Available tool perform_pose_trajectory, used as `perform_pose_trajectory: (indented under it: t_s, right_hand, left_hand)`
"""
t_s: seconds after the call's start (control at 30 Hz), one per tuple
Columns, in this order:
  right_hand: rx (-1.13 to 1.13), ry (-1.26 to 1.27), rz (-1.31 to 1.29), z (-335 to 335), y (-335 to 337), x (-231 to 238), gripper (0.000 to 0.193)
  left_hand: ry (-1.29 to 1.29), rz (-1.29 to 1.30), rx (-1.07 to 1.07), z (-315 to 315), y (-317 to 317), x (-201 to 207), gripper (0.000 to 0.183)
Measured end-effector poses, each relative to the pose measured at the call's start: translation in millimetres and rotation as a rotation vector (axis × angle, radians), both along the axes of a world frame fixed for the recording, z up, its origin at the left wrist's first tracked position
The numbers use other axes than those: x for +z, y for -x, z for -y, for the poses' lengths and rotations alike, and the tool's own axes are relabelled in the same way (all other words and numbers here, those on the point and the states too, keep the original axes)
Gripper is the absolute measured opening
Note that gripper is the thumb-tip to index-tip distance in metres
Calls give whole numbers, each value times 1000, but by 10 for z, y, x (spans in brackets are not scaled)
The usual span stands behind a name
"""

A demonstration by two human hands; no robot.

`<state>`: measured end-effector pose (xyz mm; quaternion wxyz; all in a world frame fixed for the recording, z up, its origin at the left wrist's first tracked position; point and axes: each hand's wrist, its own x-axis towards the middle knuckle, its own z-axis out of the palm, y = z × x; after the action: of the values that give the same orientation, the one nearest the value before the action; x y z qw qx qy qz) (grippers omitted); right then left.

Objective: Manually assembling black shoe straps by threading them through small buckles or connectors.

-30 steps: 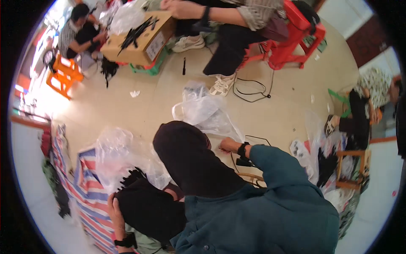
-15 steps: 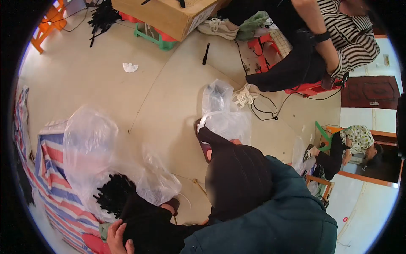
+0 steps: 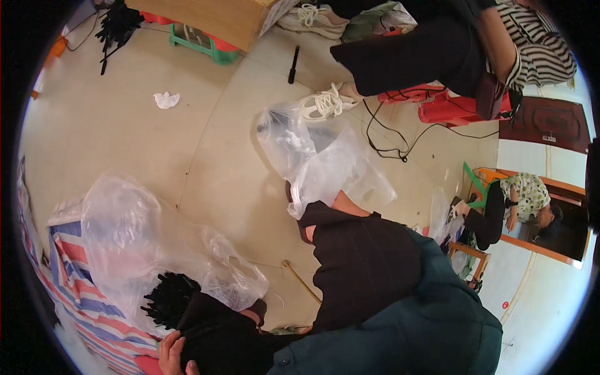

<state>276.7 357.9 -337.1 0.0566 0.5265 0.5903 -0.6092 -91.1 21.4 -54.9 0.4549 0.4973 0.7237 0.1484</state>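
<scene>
Across the pale tiled floor [image 3: 225,156] I look down on a cardboard box [image 3: 209,22] above a green stool [image 3: 228,57], a black stick [image 3: 294,64] near a seated co-worker's white shoe [image 3: 325,103], and a dark red door [image 3: 544,125] off to the right. At the lower edge, the left hand [image 3: 170,354] rests on a black trouser leg [image 3: 219,331], fingers together and lightly bent, thumb set apart. The right hand [image 3: 350,205] seems to show only as a strip of skin beyond the right knee [image 3: 362,269]; whether its fingers are spread or pinching I cannot tell (a small clear bag [image 3: 300,156] and dark cloth crowd my view there). That bag, thin, crinkled and glossy, lies just ahead of it. A bigger clear bag [image 3: 125,212] bulges softly over red, white and blue striped cloth [image 3: 65,231], and a tufted bundle of black strips [image 3: 170,300] sits near the left hand.
</scene>
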Motion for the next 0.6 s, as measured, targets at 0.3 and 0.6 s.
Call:
perform_pose_trajectory:
  t_s: [0.3, 0.6]
  right_hand:
    - [45, -44, -51, 269, -317, -54, 14]
    - [-445, -314, -133, -436, -796, 687, 13]
  left_hand:
    - [-46, 5, 44, 125, -130, -34, 43]
    - [-58, -72, 37, 203, -323, 22, 42]
